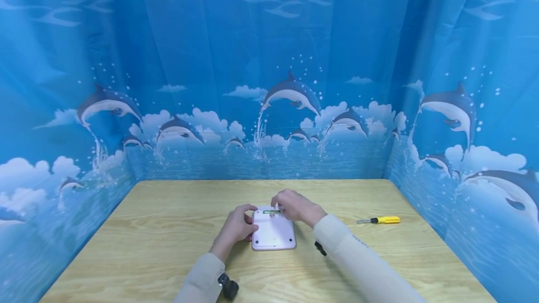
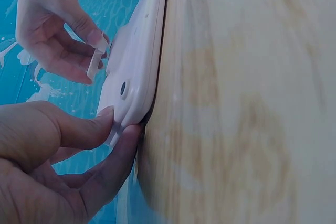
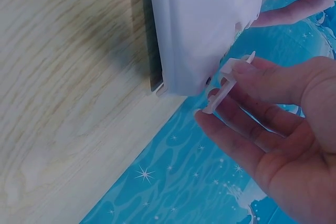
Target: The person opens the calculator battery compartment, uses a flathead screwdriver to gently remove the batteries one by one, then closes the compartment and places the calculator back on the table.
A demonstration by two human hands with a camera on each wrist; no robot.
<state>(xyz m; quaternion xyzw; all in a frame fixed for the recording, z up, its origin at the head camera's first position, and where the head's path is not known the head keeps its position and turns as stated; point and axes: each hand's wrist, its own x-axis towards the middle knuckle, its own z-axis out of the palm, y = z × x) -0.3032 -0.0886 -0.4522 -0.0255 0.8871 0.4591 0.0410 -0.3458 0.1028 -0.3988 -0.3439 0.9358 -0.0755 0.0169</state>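
A flat pale-pink device (image 1: pixel 273 235) lies on the table with its underside up, small dark round spots near its corners. Near its far edge is an open slot (image 1: pixel 271 211) with something green inside. My left hand (image 1: pixel 233 225) grips the device's left edge, its thumb (image 2: pixel 92 129) on the upper face and a fingertip at the side. Just over the far right part, my right hand (image 1: pixel 294 205) pinches a small white plastic battery cover (image 3: pixel 223 93) between thumb and fingers. This cover is tilted and held beside the slot.
A screwdriver (image 1: pixel 385 220) with a yellow handle lies to the right on the wooden table (image 1: pixel 168 228). Blue dolphin-print curtains (image 1: pixel 269 59) stand along the back and both sides of the table.
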